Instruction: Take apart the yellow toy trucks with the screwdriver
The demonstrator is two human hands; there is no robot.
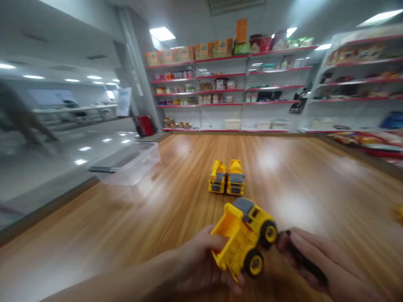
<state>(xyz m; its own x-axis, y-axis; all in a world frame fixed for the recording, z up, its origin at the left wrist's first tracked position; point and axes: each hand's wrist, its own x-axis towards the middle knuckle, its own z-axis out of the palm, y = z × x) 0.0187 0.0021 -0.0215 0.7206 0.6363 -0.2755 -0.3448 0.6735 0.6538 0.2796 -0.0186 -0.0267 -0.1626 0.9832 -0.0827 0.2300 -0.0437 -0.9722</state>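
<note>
A yellow toy dump truck [237,241] with a grey cab roof and black wheels is tilted in my left hand [197,260]. The thumb lies in its bed and the fingers are wrapped beneath. My right hand [330,264] is closed around a dark-handled screwdriver [307,261], whose front end is at the truck's wheel side; whether it touches is hard to tell. Ahead on the wooden table [176,176] stand two more yellow toys side by side: a crane-like truck [217,178] and a mixer-like truck [236,178].
A clear plastic bin [132,165] sits at the table's left edge. Something yellow and blurred [398,213] shows at the far right. Packets [362,140] lie along the right edge. Stocked shelves [220,75] stand behind the table. A blurred person [19,109] is at far left.
</note>
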